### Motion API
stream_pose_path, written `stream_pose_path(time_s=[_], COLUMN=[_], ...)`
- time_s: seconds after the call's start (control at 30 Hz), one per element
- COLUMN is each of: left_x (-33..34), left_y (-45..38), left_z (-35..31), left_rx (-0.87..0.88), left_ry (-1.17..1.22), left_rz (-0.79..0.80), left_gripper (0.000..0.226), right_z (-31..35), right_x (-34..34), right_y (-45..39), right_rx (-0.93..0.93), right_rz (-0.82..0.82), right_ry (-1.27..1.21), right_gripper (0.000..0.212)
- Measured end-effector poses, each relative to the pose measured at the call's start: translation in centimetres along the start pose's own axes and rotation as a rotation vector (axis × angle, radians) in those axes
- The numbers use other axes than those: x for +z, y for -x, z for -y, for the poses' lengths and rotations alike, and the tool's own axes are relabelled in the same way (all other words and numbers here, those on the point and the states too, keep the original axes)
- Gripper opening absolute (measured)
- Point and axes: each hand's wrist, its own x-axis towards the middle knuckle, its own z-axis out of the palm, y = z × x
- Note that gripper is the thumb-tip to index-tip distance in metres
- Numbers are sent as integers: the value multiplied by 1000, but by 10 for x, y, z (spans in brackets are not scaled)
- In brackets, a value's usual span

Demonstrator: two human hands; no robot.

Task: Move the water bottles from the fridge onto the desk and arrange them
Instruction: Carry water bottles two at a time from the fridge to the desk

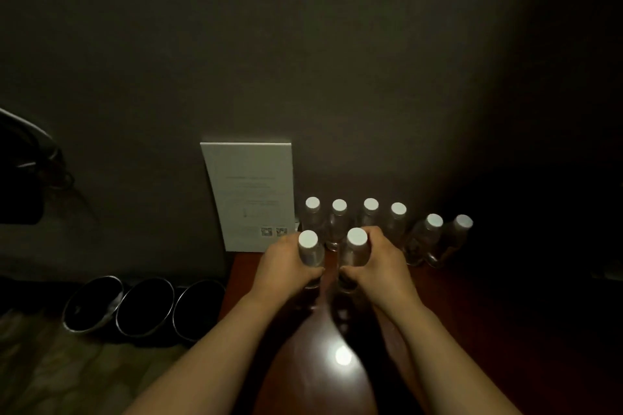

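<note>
The room is dim. Both hands are out over the reddish-brown surface (455, 307), each wrapped round a clear bottle with a white cap. The left hand (286, 266) grips the left bottle (310, 253) about its body, fingers curled round the far side. The right hand (377, 259) holds the right bottle (354, 254) the same way. The two bottles stand upright, just beside each other, near the middle of the surface; whether their bases touch it I cannot tell, as the hands and shadow hide them.

Beyond them, along the far wall, a row of six more bottles (371, 212) runs left to right, all capped in white. The four on the left stand close together; the two at the right end sit slightly nearer and fall into shadow.

Left of the row a white card (249, 195) with faint print leans against the wall. A bright spot of light (343, 355) reflects off the surface near the arms. Down on the floor at the left sit three dark round bins (145, 307) in a line, touching.
</note>
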Motion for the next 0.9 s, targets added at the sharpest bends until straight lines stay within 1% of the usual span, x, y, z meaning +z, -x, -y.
stream_pose_path(time_s=[0.07, 0.13, 0.23, 0.3, 0.43, 0.5, 0.6, 0.73, 0.83, 0.9], left_x=[13, 26, 41, 48, 52, 65, 68, 64, 55, 43], left_y=[-13, -24, -41, -53, -57, -66, -66, -68, -65, -59], left_z=[8, 16, 26, 30, 26, 40, 41, 35, 31, 28], left_rx=[-35, -58, -66, -65, -58, -93, -88, -54, -57, -65], left_ry=[0, -21, -33, -24, 13, 26, 27, 41, 72, 83], left_rz=[18, 30, 18, 3, -26, -26, -30, 7, 31, 34], left_gripper=[40, 40, 42, 38, 35, 40, 49, 43, 56, 67], right_z=[-14, -27, -41, -48, -50, -61, -63, -59, -49, -36], right_x=[14, 27, 45, 56, 61, 78, 75, 75, 68, 59], right_y=[-18, -32, -48, -59, -63, -73, -74, -74, -70, -66], right_rx=[4, 8, 23, 19, -5, -1, -4, -10, -1, -10], right_rz=[23, 50, 72, 73, 59, 86, 76, 89, 121, 110], right_ry=[-6, -5, -5, -6, -9, 0, 17, 46, 67, 61], right_gripper=[45, 44, 41, 42, 47, 52, 58, 57, 75, 84])
